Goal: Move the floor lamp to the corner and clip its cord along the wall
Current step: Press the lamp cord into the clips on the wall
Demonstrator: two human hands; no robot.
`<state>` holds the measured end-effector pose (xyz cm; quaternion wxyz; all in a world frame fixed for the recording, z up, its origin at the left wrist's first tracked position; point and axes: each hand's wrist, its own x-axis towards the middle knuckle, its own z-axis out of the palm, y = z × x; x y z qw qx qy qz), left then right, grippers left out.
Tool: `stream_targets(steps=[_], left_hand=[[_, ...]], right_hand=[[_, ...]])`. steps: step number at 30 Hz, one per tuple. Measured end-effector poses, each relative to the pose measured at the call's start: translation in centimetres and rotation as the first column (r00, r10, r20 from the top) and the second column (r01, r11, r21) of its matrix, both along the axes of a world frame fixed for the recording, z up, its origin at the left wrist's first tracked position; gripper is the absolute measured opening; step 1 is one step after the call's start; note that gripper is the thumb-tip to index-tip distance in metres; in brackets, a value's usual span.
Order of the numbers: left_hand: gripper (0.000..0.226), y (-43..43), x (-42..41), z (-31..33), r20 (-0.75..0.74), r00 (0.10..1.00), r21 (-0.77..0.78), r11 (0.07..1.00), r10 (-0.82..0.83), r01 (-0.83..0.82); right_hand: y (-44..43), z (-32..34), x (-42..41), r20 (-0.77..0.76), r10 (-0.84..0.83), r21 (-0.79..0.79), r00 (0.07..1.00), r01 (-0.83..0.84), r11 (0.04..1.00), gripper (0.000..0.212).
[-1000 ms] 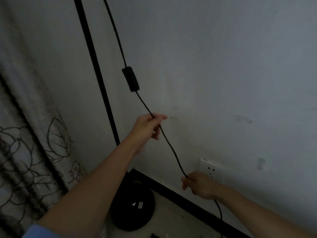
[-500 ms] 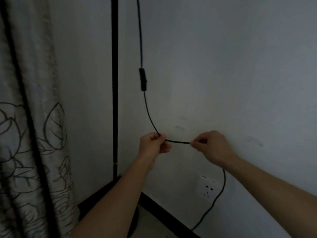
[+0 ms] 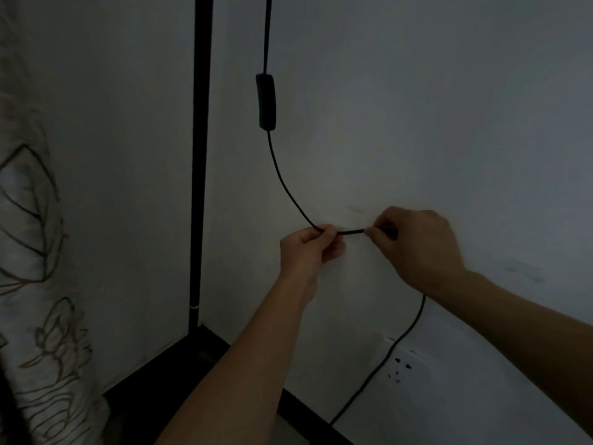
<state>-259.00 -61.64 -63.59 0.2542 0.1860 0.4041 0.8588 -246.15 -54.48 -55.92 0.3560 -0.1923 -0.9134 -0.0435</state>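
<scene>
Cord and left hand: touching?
Touching. The head view shows the left hand pinching the cord between thumb and fingers; the right hand pinches it alongside.

Floor lamp pole (image 3: 200, 155): thin, black, upright in room corner. Cord (image 3: 282, 184): black, thin, hangs down wall with oblong inline switch (image 3: 266, 101), curves right into short level stretch pinched at two spots, then drops past outlet toward baseboard.
</scene>
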Motion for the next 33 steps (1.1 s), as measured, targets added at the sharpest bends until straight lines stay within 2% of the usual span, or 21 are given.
stream_targets(steps=[7,10,13,15,18,22,25,28,33], left_hand=[[0.011,0.8,0.1,0.1,-0.034,0.998,-0.01,0.998,0.056,-0.057],[0.009,0.7,0.1,-0.3,-0.005,1.0,0.021,1.0,0.021,-0.021],[0.009,0.6,-0.1,-0.4,0.015,1.0,0.065,0.998,-0.019,0.018],[0.007,0.7,0.0,-0.3,0.003,1.0,0.039,0.999,0.017,-0.017],[0.007,0.9,0.4,-0.1,-0.015,0.995,-0.011,0.995,0.1,-0.101],[0.017,1.3,0.5,0.0,0.037,0.987,-0.001,0.988,0.153,-0.153],[0.012,1.3,0.5,-0.1,0.009,0.987,-0.018,0.987,0.16,-0.159],[0.017,1.2,0.5,0.0,-0.03,0.988,-0.041,0.987,0.152,-0.153],[0.014,1.1,0.6,0.5,0.023,0.996,-0.007,0.997,0.081,-0.081]], right_hand=[[1.0,-0.2,0.2,0.048,-0.052,0.075,0.998,0.048,0.996,0.016],[0.9,-0.6,-0.1,0.098,-0.074,0.128,0.992,0.061,0.99,0.015],[0.8,-1.7,-0.1,0.172,-0.098,0.076,0.98,0.086,0.993,0.016],[0.8,-2.5,-0.1,0.184,-0.078,0.004,0.98,0.078,0.997,0.015],[0.8,-3.2,0.2,0.173,-0.051,-0.076,0.984,0.065,0.995,0.016],[1.3,-3.0,0.6,0.1,-0.018,-0.097,0.995,0.028,0.995,0.016],[1.6,-2.9,0.8,0.105,-0.013,-0.084,0.994,0.022,0.996,0.018],[1.7,-3.1,0.9,0.094,-0.007,-0.092,0.996,0.016,0.996,0.018],[1.6,-2.4,1.4,0.035,-0.002,-0.085,0.999,0.005,0.996,0.016]])
